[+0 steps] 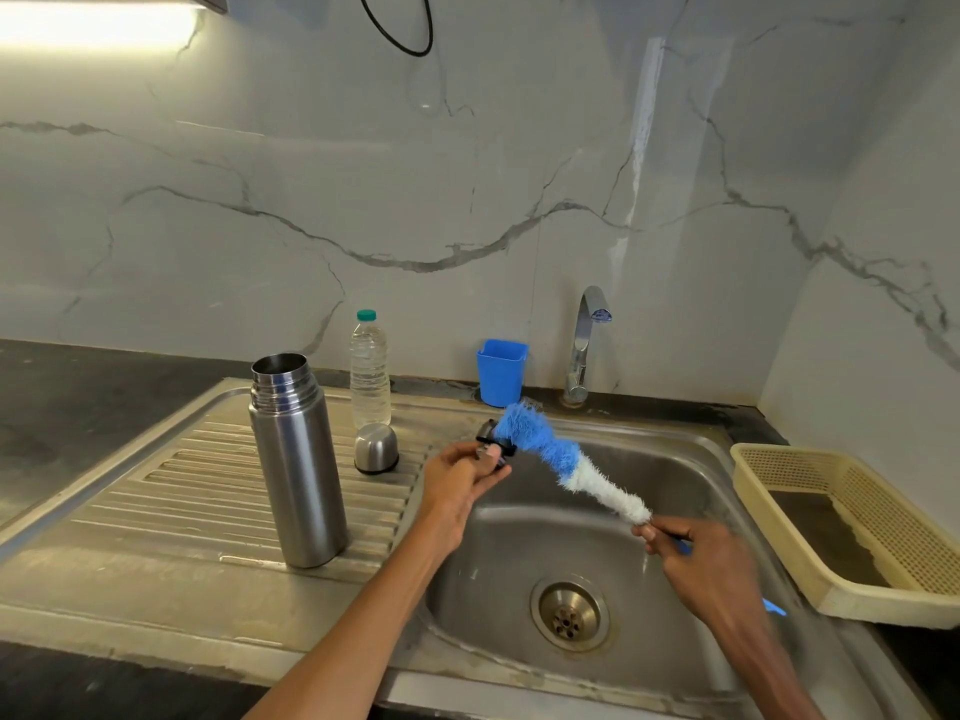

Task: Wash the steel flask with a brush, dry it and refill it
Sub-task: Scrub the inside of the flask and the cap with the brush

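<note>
Wall [363, 200]: pale marble-look panels with grey veins, glossy, meeting a side wall at a corner on the right.
Light [88, 23]: a bright strip glowing under a cabinet edge at top left, reflected on the wall.
Cable [400, 28]: a black loop hanging down at the top centre.
Surface [78, 397]: dark stone counter running along the wall, left and right of the sink unit.
Sink [691, 439]: steel basin set in the surface, with a round drain [570, 613] and a ribbed draining board [208, 475] on its left.
Tap [584, 345]: chrome, curved spout, standing behind the basin.
</note>
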